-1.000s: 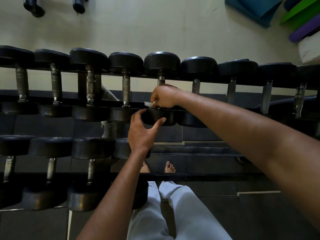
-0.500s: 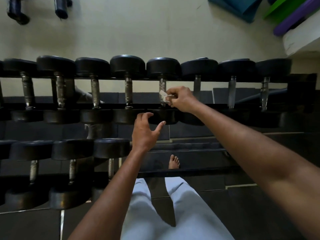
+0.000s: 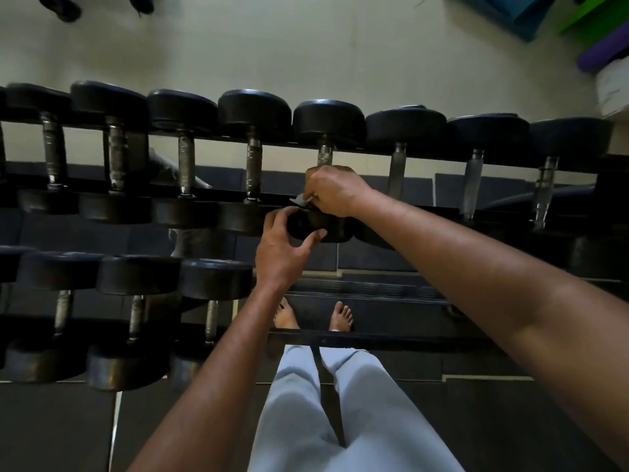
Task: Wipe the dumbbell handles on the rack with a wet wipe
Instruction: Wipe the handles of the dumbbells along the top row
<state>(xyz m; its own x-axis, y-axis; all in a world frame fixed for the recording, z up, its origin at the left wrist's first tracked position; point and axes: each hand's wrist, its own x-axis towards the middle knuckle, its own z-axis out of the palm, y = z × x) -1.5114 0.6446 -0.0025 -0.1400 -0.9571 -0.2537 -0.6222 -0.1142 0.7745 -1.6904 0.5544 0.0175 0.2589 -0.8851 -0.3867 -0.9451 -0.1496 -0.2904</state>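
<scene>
A two-tier black rack [image 3: 425, 209] carries rows of black dumbbells with metal handles. My right hand [image 3: 335, 190] is curled round the lower part of one upper-row handle [image 3: 325, 155], with a white wet wipe [image 3: 299, 200] pinched in its fingers and sticking out to the left. Just below, my left hand [image 3: 282, 248] grips the near black head [image 3: 320, 228] of that same dumbbell between thumb and fingers. Most of the handle is hidden under my right hand.
More dumbbells fill the upper row to both sides and the lower row [image 3: 136, 277] at the left. My bare feet [image 3: 313, 316] stand under the rack on dark floor tiles. Rolled mats [image 3: 599, 28] lie at the far right by the wall.
My right hand slid down the handle with the wipe, from its upper part to its near end. The left hand stayed on the dumbbell head.
</scene>
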